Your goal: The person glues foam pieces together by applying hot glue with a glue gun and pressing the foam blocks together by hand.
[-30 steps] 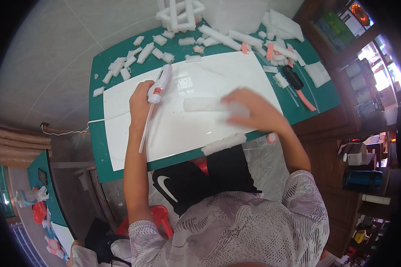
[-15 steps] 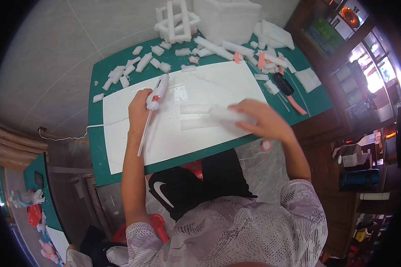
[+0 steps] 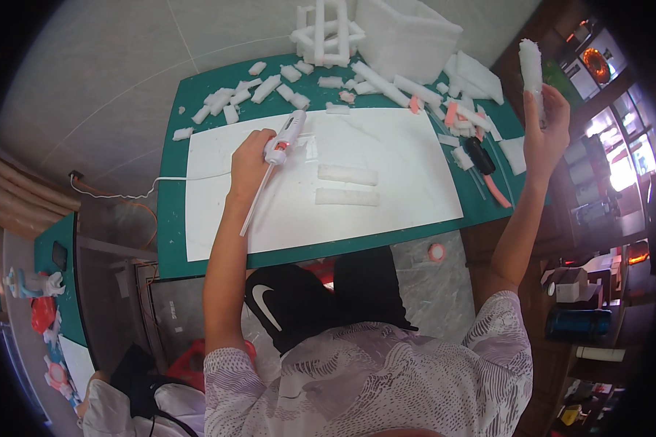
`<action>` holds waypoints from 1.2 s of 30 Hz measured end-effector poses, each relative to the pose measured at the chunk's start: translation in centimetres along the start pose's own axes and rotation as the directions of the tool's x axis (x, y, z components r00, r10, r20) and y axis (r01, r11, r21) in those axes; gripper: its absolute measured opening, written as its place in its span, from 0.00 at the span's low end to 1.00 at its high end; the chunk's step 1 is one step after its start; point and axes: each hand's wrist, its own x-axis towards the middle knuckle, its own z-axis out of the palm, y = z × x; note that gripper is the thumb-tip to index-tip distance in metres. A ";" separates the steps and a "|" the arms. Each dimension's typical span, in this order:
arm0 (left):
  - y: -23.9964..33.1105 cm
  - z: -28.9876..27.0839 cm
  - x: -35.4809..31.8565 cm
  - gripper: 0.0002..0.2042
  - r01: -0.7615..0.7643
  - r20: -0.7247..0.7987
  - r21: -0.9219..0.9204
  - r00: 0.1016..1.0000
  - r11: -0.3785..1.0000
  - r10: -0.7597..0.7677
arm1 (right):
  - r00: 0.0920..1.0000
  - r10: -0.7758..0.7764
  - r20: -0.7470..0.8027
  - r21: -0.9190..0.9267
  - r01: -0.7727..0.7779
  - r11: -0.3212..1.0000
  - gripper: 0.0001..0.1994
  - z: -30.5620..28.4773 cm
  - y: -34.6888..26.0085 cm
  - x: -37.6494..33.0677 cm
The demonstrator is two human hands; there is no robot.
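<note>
One white glue gun is there, with one white cord running off it. Two white foam bars lie on one white sheet, which rests on one green cutting mat on the table. One more foam bar is raised in the air. One foam frame and one white foam box stand at the far edge. One black-handled knife and one roll of tape show. The small foam offcuts are too many to count exactly.
</note>
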 end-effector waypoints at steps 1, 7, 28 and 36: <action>-0.1 0.2 0.0 0.13 -0.003 0.007 -0.004 1.000 1.000 0.003 | 1.000 0.009 -0.028 -0.065 -0.010 0.998 0.19 0.7 0.7 0.1; -1.5 0.8 0.1 0.13 -0.126 -0.083 -0.036 0.989 0.991 0.123 | 0.909 -0.136 0.393 -0.299 0.267 0.916 0.28 7.6 16.3 -3.1; -0.2 0.2 0.2 0.16 0.047 -0.107 -0.033 0.993 0.998 -0.050 | 0.717 -0.233 0.657 0.283 0.051 0.958 0.12 20.9 4.5 -16.1; -0.2 0.6 0.2 0.14 0.050 -0.045 0.022 0.998 0.998 -0.049 | 0.706 -0.086 0.703 0.235 -0.117 0.965 0.09 20.2 3.4 -16.0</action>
